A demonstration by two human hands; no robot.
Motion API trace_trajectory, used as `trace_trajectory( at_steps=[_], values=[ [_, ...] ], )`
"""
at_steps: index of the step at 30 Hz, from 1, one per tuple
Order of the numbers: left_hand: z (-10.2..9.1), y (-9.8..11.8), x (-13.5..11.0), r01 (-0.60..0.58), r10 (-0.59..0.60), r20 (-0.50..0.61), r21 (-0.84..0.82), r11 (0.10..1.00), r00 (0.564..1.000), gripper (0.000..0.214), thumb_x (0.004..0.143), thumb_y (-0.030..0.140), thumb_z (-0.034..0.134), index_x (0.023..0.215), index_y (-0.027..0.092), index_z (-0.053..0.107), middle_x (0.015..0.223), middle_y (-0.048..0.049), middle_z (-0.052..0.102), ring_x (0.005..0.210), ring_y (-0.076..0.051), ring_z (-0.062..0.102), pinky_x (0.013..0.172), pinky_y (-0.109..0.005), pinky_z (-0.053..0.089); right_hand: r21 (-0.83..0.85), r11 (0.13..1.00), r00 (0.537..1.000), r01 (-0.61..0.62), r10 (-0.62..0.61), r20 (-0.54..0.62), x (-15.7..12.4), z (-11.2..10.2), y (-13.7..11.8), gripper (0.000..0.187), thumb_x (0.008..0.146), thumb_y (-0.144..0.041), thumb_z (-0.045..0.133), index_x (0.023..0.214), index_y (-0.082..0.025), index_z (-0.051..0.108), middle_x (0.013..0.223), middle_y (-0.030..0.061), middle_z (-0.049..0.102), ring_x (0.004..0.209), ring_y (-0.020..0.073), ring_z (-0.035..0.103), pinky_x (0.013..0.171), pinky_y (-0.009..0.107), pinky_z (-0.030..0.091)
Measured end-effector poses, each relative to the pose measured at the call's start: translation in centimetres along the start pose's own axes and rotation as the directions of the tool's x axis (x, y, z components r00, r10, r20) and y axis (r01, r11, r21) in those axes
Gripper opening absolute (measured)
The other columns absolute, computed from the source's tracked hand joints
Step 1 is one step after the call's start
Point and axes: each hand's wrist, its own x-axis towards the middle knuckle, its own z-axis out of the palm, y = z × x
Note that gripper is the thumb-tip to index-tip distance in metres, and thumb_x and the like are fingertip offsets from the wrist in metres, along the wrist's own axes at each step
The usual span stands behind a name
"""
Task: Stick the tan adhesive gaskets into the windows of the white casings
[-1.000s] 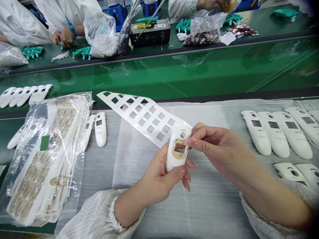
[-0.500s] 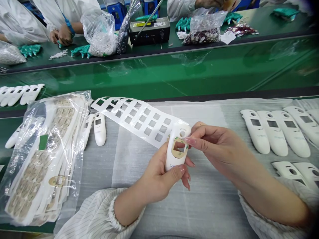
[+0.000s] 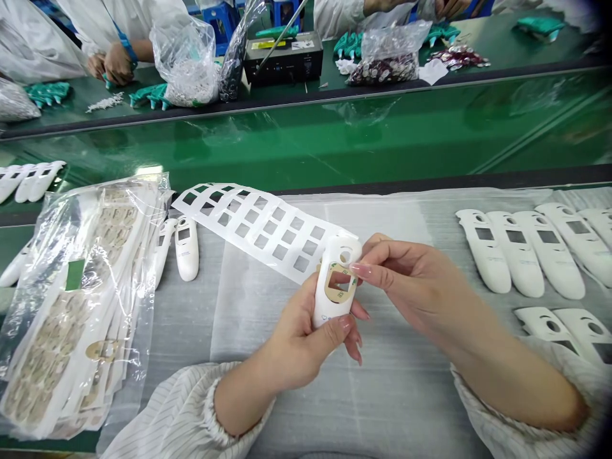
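Left grip [image 3: 296,344] snug around the white plastic housing [image 3: 327,315], right grip [image 3: 406,277] pinching its upper edge, tan adhesive ring [image 3: 327,287] centred on the window [image 3: 338,281].

My left hand [image 3: 296,341] cups upward near six o'clock, thumb across; my right hand [image 3: 411,280] reaches in from four o'clock, pinching.

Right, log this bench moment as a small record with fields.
Left hand: grips white plastic device casing with a window
Right hand: fingers at tan adhesive ring on that casing
Behind hands: white backing sheet with square cutouts
Right side: row of white casings
Left side: clear plastic bag of adhesive sheets
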Motion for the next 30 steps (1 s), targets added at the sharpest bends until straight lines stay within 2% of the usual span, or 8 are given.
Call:
trace_trajectory(
  at_steps=[5, 11, 15, 25, 30],
  values=[
    [0.06, 0.05, -0.02, 0.005, -0.005, -0.009, 0.006, 1.0, 1.0, 0.03, 0.09, 0.016, 0.061, 0.118, 0.018, 0.05, 0.093, -0.0035, 0.06, 0.067, -0.009, 0.057, 0.06, -0.024, 0.058, -0.002, 1.0, 1.0, 0.008, -0.008, -0.003, -0.13, 0.01, 0.13, 0.02, 0.073, -0.036, 0.079, 0.066, -0.021, 0.069, 0.074, -0.0014, 0.057, 0.071, 0.0137, 0.058, 0.071, 0.03, 0.046],
    [0.09, 0.02, -0.06, 0.018, -0.018, -0.021, -0.002, 1.0, 1.0, 0.031, 0.09, 0.016, 0.061, 0.118, 0.019, 0.049, 0.093, -0.0035, 0.061, 0.068, -0.009, 0.058, 0.061, -0.025, 0.058, 0.029, 1.0, 1.0, 0.005, -0.006, 0.025, -0.07, 0.26, -0.06, 0.019, 0.076, -0.035, 0.077, 0.067, -0.022, 0.067, 0.069, -0.0013, 0.054, 0.065, 0.0128, 0.056, 0.064, 0.029, 0.048],
    [0.1, 0.05, -0.06, 0.023, -0.023, -0.032, -0.017, 1.0, 0.999, 0.031, 0.089, 0.018, 0.062, 0.118, 0.019, 0.05, 0.092, -0.0036, 0.062, 0.067, -0.009, 0.058, 0.06, -0.025, 0.058, 0.018, 1.0, 1.0, 0.019, -0.019, 0.008, -0.03, 0.23, 0.06, 0.017, 0.076, -0.033, 0.077, 0.066, -0.022, 0.068, 0.072, -0.0024, 0.054, 0.066, 0.0113, 0.057, 0.065, 0.028, 0.047],
    [0.33, 0.05, 0.04, 0.033, -0.031, -0.059, 0.022, 0.999, 0.998, 0.029, 0.093, 0.028, 0.058, 0.119, 0.018, 0.05, 0.089, -0.0046, 0.061, 0.065, -0.01, 0.057, 0.058, -0.025, 0.057, -0.101, 0.994, 0.996, 0.051, -0.058, -0.068, -0.16, 0.29, 0.21, 0.018, 0.074, -0.035, 0.078, 0.067, -0.022, 0.069, 0.074, -0.0014, 0.054, 0.069, 0.0126, 0.056, 0.067, 0.029, 0.046],
    [0.58, 0.1, 0.07, 0.033, -0.028, -0.096, 0.05, 0.998, 0.995, 0.028, 0.094, 0.032, 0.056, 0.118, 0.019, 0.051, 0.088, -0.0041, 0.061, 0.064, -0.011, 0.057, 0.057, -0.025, 0.056, -0.228, 0.963, 0.979, 0.141, -0.17, -0.112, -0.29, 0.47, -0.02, 0.015, 0.074, -0.033, 0.077, 0.065, -0.022, 0.07, 0.073, 0.0002, 0.056, 0.068, 0.0142, 0.058, 0.064, 0.03, 0.047]
  ],
)
